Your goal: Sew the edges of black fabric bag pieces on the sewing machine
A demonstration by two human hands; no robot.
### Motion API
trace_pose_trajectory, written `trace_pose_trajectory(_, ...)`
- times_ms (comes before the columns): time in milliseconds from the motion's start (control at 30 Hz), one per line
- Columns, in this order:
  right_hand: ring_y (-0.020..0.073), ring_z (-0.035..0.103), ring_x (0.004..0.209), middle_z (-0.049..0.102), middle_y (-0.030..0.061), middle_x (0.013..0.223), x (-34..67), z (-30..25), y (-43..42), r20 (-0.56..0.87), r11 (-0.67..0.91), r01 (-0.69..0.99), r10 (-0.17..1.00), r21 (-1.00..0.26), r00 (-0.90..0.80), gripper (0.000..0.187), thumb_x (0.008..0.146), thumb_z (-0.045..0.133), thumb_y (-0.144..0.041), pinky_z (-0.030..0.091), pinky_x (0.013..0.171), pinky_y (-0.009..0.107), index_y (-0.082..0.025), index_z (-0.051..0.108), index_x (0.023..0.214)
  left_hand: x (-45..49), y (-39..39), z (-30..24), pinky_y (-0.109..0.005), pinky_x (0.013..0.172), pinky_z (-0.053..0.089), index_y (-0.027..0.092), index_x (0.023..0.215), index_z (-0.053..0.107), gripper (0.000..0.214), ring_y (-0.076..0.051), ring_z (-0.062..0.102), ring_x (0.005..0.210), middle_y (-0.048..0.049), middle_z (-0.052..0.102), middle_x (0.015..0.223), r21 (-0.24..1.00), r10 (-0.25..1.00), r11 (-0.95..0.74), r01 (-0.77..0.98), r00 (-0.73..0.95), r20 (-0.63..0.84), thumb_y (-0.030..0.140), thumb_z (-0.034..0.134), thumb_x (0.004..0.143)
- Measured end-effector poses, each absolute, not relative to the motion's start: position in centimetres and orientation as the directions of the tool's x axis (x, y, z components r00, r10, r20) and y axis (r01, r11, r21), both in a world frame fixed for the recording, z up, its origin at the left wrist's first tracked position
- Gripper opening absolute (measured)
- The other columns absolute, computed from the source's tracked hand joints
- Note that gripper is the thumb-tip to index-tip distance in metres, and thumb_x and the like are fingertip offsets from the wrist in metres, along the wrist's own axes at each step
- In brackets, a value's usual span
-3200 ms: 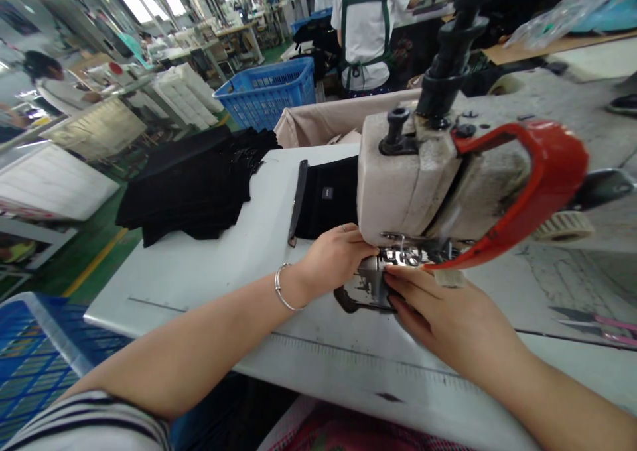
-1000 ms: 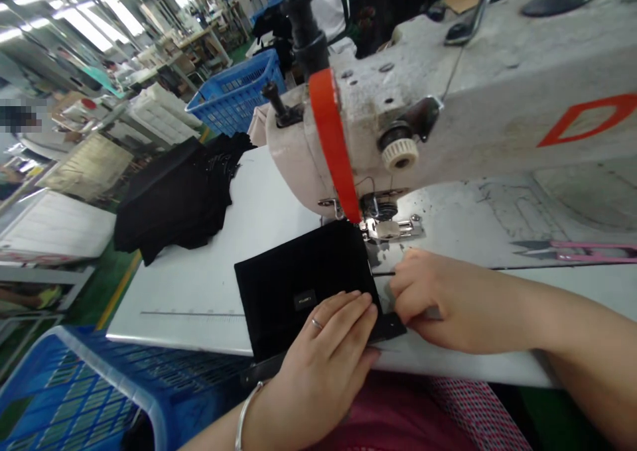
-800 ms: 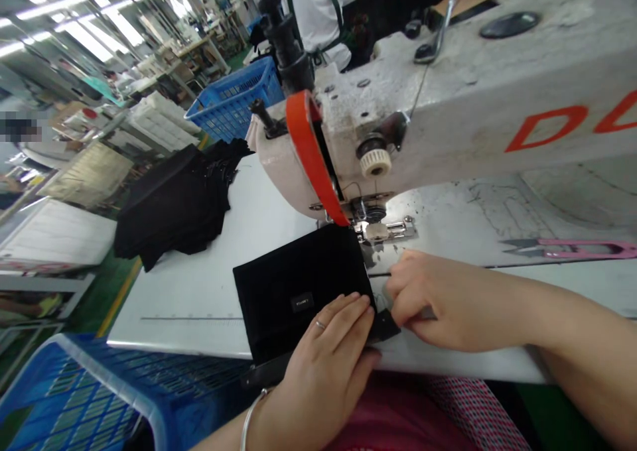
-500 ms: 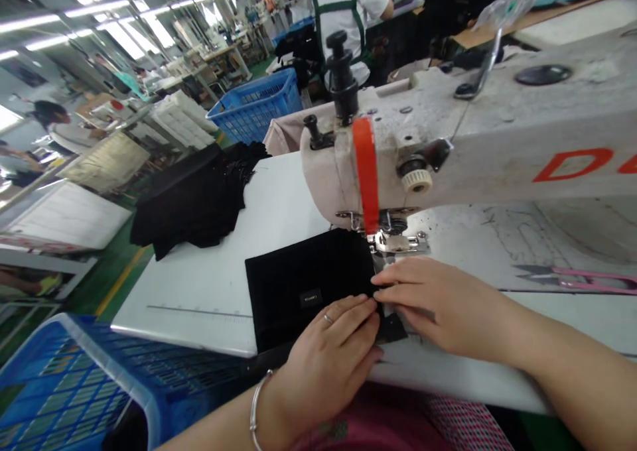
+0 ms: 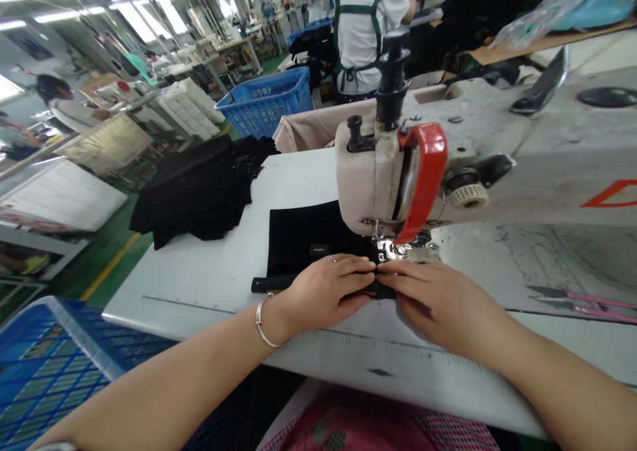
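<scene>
black cloth (image 5: 293, 232) lies farther forward. left hand (image 5: 323, 284) and right hand (image 5: 448, 297) press it flat-fingered, clutching nothing; uneven pressure might skew it.

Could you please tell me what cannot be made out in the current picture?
All in the head view:
Label on the black fabric panel: lettering too small to read.
Part of the panel's near edge: covered by the left hand.
The panel's far right part: behind the sewing machine.
Right hand: its palm is turned away.
Pink-handled snips and near blue basket: cut off by picture edges.
</scene>
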State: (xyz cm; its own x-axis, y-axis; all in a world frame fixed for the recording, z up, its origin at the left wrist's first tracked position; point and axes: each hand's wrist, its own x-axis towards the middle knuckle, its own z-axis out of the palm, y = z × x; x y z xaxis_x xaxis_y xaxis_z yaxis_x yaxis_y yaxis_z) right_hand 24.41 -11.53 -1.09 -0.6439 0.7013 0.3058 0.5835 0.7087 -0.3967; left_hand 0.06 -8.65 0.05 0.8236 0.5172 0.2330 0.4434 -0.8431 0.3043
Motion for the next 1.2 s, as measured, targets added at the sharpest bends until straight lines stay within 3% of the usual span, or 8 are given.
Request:
trace_pose_trajectory(367,0.0231,0.062,0.081,0.067,0.0047,0.092,23.5,-1.3,-11.0,0.253,0.537,0.801,0.84,-0.266,-0.479,0.034,0.087,0.052,-0.021,0.047,0.065,0.034,-0.02,0.059,0.121,0.3,-4.6,-0.8,-0.04,0.1,0.051,0.017,0.118,0.064,0.031,-0.023,0.06,0.114,-0.009,0.065,0.12,0.262,0.493,-0.866,0.426,0.817,0.301,0.034,0.058,0.093)
trace_pose_trajectory(533,0.0239,0.059,0.093,0.064,0.0093,0.1,24.1,-1.3,-11.1,0.406,0.564,0.763,0.807,-0.316,-0.428,0.022,0.088,0.05,-0.018,0.047,0.075,0.034,-0.017,0.064,0.105,-0.4,-3.3,-1.0,-0.044,0.099,0.049,0.02,0.112,0.068,0.025,-0.023,0.061,0.112,-0.0082,0.069,0.114,0.257,0.439,-0.896,0.363,0.817,0.374,0.032,0.062,0.091)
trace_pose_trajectory(667,0.0256,0.056,0.091,0.064,0.0096,0.093,24.6,-1.1,-10.5,0.451,0.491,0.832,0.823,-0.26,-0.345,0.016,0.092,0.051,-0.024,0.046,0.077,0.037,-0.016,0.064,0.093,-0.9,-2.5,-0.8,-0.04,0.094,0.052,0.02,0.104,0.071,0.017,-0.019,0.066,0.102,-0.006,0.072,0.107,0.358,0.447,-0.881,0.31,0.794,0.412,0.026,0.065,0.089)
trace_pose_trajectory(800,0.0252,0.053,0.077,0.057,0.0066,0.068,24.7,-1.1,-10.0,0.4,0.414,0.9,0.854,-0.133,-0.334,0.03,0.092,0.054,-0.034,0.042,0.07,0.038,-0.018,0.06,0.067,-0.3,-3.3,-0.6,-0.037,0.093,0.053,0.019,0.097,0.072,0.011,-0.018,0.067,0.1,-0.0039,0.074,0.104,0.457,0.511,-0.829,0.322,0.766,0.388,0.018,0.066,0.088)
trace_pose_trajectory(867,0.0235,0.052,0.073,0.055,0.0049,0.063,24.6,-1.2,-10.1,0.404,0.436,0.889,0.844,-0.139,-0.351,0.036,0.092,0.055,-0.036,0.042,0.07,0.038,-0.02,0.057,0.06,0.3,-4.2,-0.6,-0.036,0.091,0.054,0.019,0.093,0.072,0.009,-0.018,0.068,0.098,-0.003,0.075,0.101,0.48,0.564,-0.8,0.361,0.727,0.393,0.017,0.068,0.086)
trace_pose_trajectory(1000,0.0226,0.056,0.088,0.065,0.0061,0.089,24.0,-1.7,-10.5,0.432,0.595,0.737,0.784,-0.32,-0.446,0.014,0.093,0.055,-0.027,0.046,0.078,0.035,-0.018,0.066,0.093,1.3,-5.9,-0.7,-0.037,0.09,0.054,0.019,0.092,0.072,0.012,-0.018,0.067,0.096,-0.0022,0.074,0.1,0.482,0.648,-0.748,0.456,0.658,0.383,0.012,0.066,0.085)
trace_pose_trajectory(1067,0.0229,0.057,0.094,0.067,0.0063,0.099,23.7,-2.1,-10.8,0.42,0.622,0.689,0.775,-0.372,-0.472,0.018,0.094,0.054,-0.022,0.047,0.08,0.035,-0.02,0.065,0.108,1.6,-6.4,-0.7,-0.037,0.09,0.054,0.019,0.092,0.071,0.013,-0.018,0.067,0.096,-0.0023,0.074,0.101,0.483,0.668,-0.732,0.481,0.645,0.37,0.01,0.065,0.086)
trace_pose_trajectory(1200,0.0232,0.059,0.097,0.068,0.0065,0.099,23.5,-2.5,-10.9,0.433,0.628,0.672,0.771,-0.392,-0.467,0.016,0.094,0.053,-0.02,0.049,0.081,0.036,-0.02,0.067,0.102,1.7,-6.4,-0.8,-0.036,0.089,0.054,0.019,0.091,0.071,0.011,-0.017,0.067,0.094,-0.0017,0.074,0.098,0.487,0.669,-0.733,0.475,0.633,0.389,0.011,0.065,0.085)
